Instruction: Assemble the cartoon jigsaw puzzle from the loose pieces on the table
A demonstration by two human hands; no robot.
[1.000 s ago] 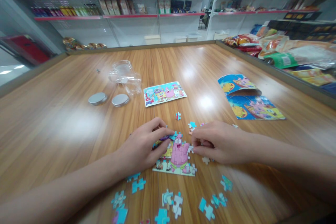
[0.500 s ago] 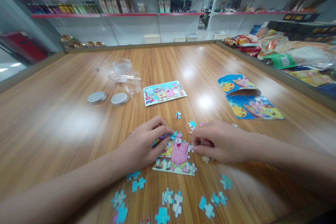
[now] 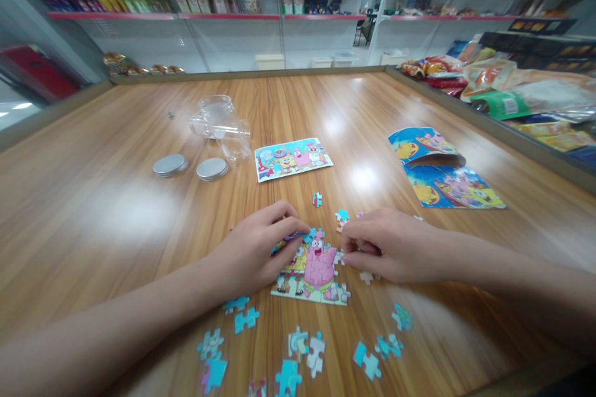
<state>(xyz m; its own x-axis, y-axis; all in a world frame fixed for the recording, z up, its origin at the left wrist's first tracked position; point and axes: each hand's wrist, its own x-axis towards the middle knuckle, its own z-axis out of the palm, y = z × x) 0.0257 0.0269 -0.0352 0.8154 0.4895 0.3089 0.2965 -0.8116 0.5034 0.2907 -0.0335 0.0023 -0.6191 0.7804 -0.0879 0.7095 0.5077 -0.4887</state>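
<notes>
Resting over the upper left part of the puzzle (image 3: pixel 321 267), the left hand (image 3: pixel 254 245) had its thumb and forefinger a little apart, with a strip of the picture showing between them. The puzzle lay flat on the desk (image 3: pixel 116 198), just below the middle of the frame, partly joined around a pink starfish, its right side ragged with tabs. The right hand (image 3: pixel 391 245) was at that ragged side, its fingers curled in near the thumb beside a pale piece (image 3: pixel 339 257); whether it was clamped on that piece could not be told, since its own fingers hid the spot. Very little had changed over the last second: the view had tipped slightly, so everything sat higher in the frame, but both hands stayed where they were against the puzzle, and no loose piece could be seen to have moved. That suggested a pause for steadying or fitting at the right edge, with no visible gain in the joined part. Loose pieces (image 3: pixel 246 319) were scattered across the bottom of the frame, mostly light blue, and a few more lay near the right hand. Above the hands, the picture card (image 3: pixel 293 158) showed the starfish among other cartoon figures. Silver lids (image 3: pixel 212 169) and clear jars (image 3: pixel 221 124) lay at upper left, a bent blue sheet (image 3: pixel 459 186) at right.
</notes>
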